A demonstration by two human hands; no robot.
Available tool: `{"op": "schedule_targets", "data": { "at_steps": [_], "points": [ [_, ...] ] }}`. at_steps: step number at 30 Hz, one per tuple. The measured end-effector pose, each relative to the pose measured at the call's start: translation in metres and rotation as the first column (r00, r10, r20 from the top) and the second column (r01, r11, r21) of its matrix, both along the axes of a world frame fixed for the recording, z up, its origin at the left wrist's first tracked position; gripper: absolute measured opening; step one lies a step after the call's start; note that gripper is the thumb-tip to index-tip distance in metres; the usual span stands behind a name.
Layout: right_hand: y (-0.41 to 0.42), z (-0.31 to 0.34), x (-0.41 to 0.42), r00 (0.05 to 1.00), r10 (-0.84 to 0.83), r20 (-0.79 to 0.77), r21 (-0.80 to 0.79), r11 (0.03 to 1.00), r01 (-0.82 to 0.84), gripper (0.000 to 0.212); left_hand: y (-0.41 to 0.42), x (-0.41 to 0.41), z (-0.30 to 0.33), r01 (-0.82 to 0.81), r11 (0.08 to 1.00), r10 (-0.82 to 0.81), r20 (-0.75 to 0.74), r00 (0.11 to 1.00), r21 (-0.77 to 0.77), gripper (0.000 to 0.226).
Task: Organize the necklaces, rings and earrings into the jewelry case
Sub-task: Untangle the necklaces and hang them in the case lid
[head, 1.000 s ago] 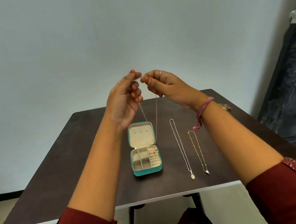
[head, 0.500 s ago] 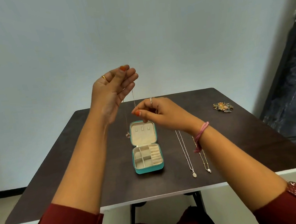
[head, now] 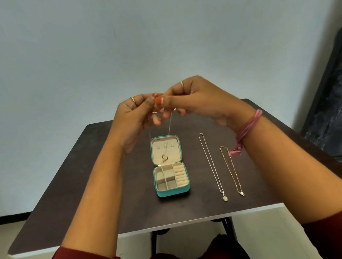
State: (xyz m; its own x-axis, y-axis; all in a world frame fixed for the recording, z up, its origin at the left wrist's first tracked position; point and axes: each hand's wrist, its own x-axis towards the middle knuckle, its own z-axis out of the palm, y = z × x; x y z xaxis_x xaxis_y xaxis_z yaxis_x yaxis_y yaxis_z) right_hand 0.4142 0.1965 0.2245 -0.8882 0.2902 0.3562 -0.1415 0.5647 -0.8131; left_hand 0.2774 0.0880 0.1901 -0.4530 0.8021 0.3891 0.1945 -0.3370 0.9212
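Observation:
An open teal jewelry case (head: pixel 173 191) lies in the middle of the dark table (head: pixel 72 198), its lid flat behind the cream compartments. My left hand (head: pixel 135 120) and my right hand (head: pixel 192 101) meet above it, fingertips pinching a thin chain necklace (head: pixel 170 125). The chain hangs down and its ring-shaped pendant (head: pixel 164 157) dangles over the lid's lining. A silver necklace (head: pixel 212 165) and a gold beaded necklace (head: pixel 232 171) lie straight on the table to the right of the case.
A light blue wall stands behind the table. A dark door (head: pixel 341 111) is at the right. The table's white front edge (head: pixel 176 225) sits above dark metal legs. My right forearm hides the table's far right corner.
My right hand has risen from over the case to meet my left hand. The chain now hangs between both hands, and its pendant has swung from left of the case to over the lid.

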Motion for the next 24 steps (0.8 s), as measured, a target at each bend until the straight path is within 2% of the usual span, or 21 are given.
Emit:
{"op": "schedule_targets", "data": {
  "at_steps": [3, 6, 12, 15, 19, 24],
  "points": [
    [0.008, -0.003, -0.004, 0.999, -0.024, 0.028, -0.130, 0.991, 0.027, 0.029, 0.000, 0.003, 0.000, 0.080, 0.997, -0.079, 0.008, 0.997, -0.024, 0.025],
    [0.011, -0.006, -0.003, 1.000, 0.022, 0.004, -0.341, 0.940, -0.019, 0.021, 0.001, 0.006, -0.001, 0.072, 0.997, -0.070, 0.060, 0.996, -0.037, 0.032],
    [0.019, -0.016, -0.002, 0.998, -0.053, -0.019, -0.496, 0.868, 0.036, 0.015, -0.003, 0.003, -0.003, 0.216, 0.975, -0.198, 0.240, 0.950, -0.049, 0.033],
    [0.018, -0.030, -0.006, 0.996, -0.093, -0.008, -0.470, 0.879, 0.078, 0.014, -0.001, 0.002, -0.002, 0.242, 0.969, -0.242, 0.385, 0.891, 0.049, 0.030],
    [0.010, -0.054, -0.008, 0.995, -0.096, 0.010, -0.389, 0.917, 0.092, 0.010, 0.004, -0.001, -0.003, 0.242, 0.953, -0.302, 0.505, 0.809, 0.182, 0.025],
    [-0.006, -0.074, -0.009, 0.991, -0.128, -0.042, -0.186, 0.975, 0.119, 0.010, 0.008, 0.001, -0.004, 0.125, 0.958, -0.257, 0.585, 0.769, 0.256, 0.023]
  ]
}}
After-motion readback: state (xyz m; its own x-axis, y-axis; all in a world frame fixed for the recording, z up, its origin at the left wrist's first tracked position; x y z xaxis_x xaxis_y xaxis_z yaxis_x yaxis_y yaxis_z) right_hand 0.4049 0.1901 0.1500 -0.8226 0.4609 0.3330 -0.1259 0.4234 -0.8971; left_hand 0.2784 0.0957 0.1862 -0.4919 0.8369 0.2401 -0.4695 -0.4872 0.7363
